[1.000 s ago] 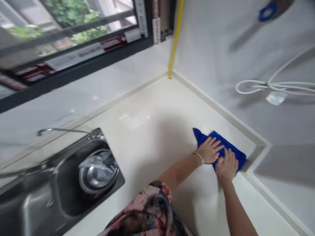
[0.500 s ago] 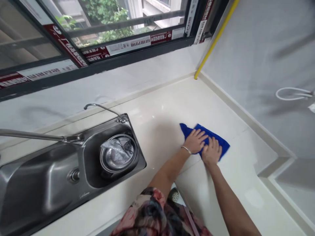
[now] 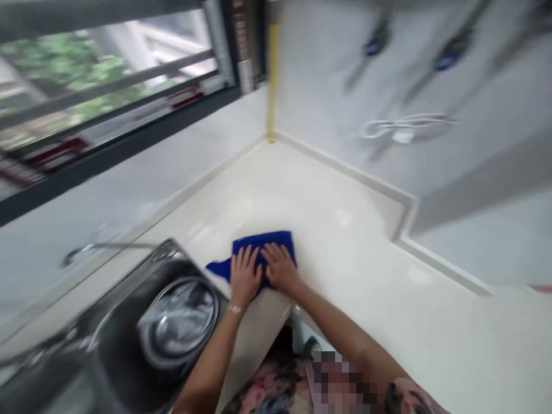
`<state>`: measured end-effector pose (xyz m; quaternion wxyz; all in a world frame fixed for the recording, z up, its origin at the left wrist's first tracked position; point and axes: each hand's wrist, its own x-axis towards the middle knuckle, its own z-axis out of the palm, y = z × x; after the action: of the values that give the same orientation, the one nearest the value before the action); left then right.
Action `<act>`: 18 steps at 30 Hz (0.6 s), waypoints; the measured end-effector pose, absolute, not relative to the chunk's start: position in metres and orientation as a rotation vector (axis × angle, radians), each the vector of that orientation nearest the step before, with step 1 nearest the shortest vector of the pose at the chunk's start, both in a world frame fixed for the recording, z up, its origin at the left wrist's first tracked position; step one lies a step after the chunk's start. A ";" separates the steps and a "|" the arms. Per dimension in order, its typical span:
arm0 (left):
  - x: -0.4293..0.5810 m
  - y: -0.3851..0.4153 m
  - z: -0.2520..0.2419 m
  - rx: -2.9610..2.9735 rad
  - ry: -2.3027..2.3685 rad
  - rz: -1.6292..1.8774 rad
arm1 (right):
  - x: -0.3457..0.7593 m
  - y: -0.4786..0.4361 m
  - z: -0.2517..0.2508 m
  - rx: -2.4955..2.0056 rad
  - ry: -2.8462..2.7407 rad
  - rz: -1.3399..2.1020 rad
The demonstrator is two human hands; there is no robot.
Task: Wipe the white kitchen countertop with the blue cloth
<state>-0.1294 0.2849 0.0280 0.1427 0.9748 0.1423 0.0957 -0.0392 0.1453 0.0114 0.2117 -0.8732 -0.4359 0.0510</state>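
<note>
A blue cloth [image 3: 267, 238] lies on the pale countertop [image 3: 340, 253] close to the sink's right corner. My left hand [image 3: 244, 277] rests flat on its left half, fingers spread, a bracelet [image 3: 234, 309] on the wrist. Right beside it, my right hand [image 3: 280, 269] presses on the cloth's right side with stretched fingers. Both palms hide the middle of the cloth, and one narrow corner of it reaches left toward the sink. Neither hand grips the fabric.
To the left is a steel sink [image 3: 123, 302] holding a metal strainer bowl [image 3: 149, 345] with clear plastic in it. A thin faucet [image 3: 112, 245] stands behind. A yellow pipe [image 3: 273, 86] rises in the corner. White cable [image 3: 403, 123] hangs from the right wall.
The view has swung right. Both hands and the blue cloth have moved left across the countertop, nearer to the sink. The hands still lie flat on the cloth.
</note>
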 end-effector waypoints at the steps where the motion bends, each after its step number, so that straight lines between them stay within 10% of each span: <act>1: -0.137 0.277 0.024 2.833 0.376 0.300 | -0.048 0.134 0.012 -2.406 -1.209 0.144; 18: -0.073 -0.065 0.026 2.580 -1.363 0.084 | -0.190 -0.212 0.014 -2.658 0.170 -0.297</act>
<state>-0.0725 -0.0651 0.0260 0.1111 0.8784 -0.4639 0.0288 -0.1901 -0.2117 0.0143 0.2286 -0.9655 0.0619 -0.1080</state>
